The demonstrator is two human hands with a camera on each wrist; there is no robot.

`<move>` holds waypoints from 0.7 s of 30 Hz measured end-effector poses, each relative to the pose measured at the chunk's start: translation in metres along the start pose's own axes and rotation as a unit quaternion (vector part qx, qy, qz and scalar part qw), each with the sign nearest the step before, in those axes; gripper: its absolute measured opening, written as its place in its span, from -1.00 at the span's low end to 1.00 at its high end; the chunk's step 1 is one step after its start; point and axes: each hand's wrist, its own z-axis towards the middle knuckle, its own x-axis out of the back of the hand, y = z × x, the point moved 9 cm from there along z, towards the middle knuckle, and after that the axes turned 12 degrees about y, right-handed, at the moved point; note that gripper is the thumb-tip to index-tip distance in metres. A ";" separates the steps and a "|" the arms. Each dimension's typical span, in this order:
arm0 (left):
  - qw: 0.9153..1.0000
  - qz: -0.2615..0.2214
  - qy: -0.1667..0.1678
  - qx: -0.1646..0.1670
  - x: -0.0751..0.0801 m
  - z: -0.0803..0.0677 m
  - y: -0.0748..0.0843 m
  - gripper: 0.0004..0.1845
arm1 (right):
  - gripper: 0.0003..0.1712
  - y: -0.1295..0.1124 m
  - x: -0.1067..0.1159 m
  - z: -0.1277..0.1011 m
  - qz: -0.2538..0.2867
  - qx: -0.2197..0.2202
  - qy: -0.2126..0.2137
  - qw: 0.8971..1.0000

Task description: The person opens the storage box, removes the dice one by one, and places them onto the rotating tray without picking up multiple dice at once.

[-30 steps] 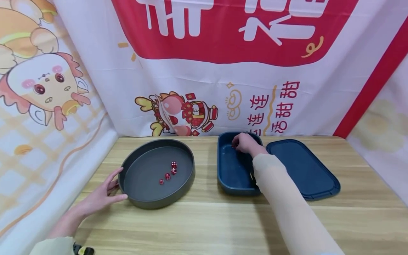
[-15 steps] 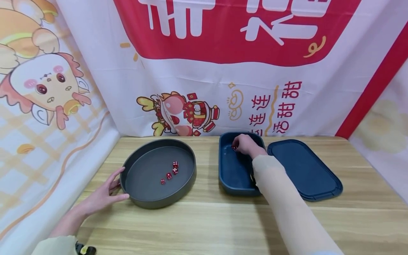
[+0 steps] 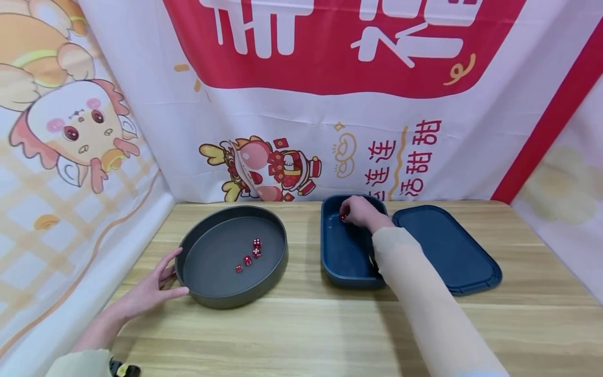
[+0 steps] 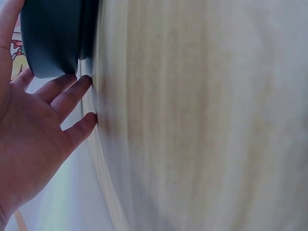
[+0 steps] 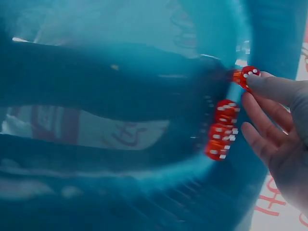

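My right hand (image 3: 358, 210) reaches into a deep blue box (image 3: 347, 272). In the right wrist view its thumb and fingertips pinch a red die (image 5: 250, 75) with white dots, close to the box's end wall. Below that die, more red dice (image 5: 226, 111) sit along the same wall, near the other fingers. At the left, my left hand (image 3: 149, 290) has its fingers and thumb spread against the outer side of a round dark grey pan (image 3: 231, 301). The left wrist view shows its fingertips at the pan's lower wall. Several red dice (image 3: 247, 260) lie in a slanting line inside the pan.
A blue lid (image 3: 447, 248) lies flat right of the box, partly behind the right sleeve (image 3: 419, 288). The wooden table (image 3: 301, 330) runs under everything. A printed cloth (image 3: 292, 146) hangs behind, and another (image 3: 75, 125) borders the left side.
My right hand's fingertips have shifted slightly left inside the box. The left hand keeps its place at the pan, and the dice in the pan have not moved.
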 end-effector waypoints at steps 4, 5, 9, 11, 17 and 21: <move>1.000 0.001 0.002 -0.003 0.000 0.000 0.000 0.05 | -0.83 -0.018 0.015 -0.006 0.001 0.030 0.006 1.000; 1.000 0.002 0.003 -0.003 0.000 0.000 0.000 0.05 | -0.82 -0.023 0.018 -0.008 0.000 0.037 0.006 0.999; 1.000 0.006 0.006 -0.006 0.002 0.000 0.001 0.05 | -0.79 -0.040 0.030 -0.014 -0.005 0.056 0.000 0.998; 1.000 0.009 0.008 -0.006 0.003 0.000 0.001 0.04 | -0.78 -0.050 0.035 -0.017 -0.006 0.067 -0.002 0.998; 1.000 0.015 0.007 -0.016 0.001 0.000 0.003 0.03 | -0.82 -0.082 0.048 -0.024 0.005 0.108 0.008 0.994; 1.000 0.009 0.006 -0.016 -0.001 0.000 0.005 0.03 | -0.85 -0.105 0.047 -0.031 0.012 0.139 0.017 0.990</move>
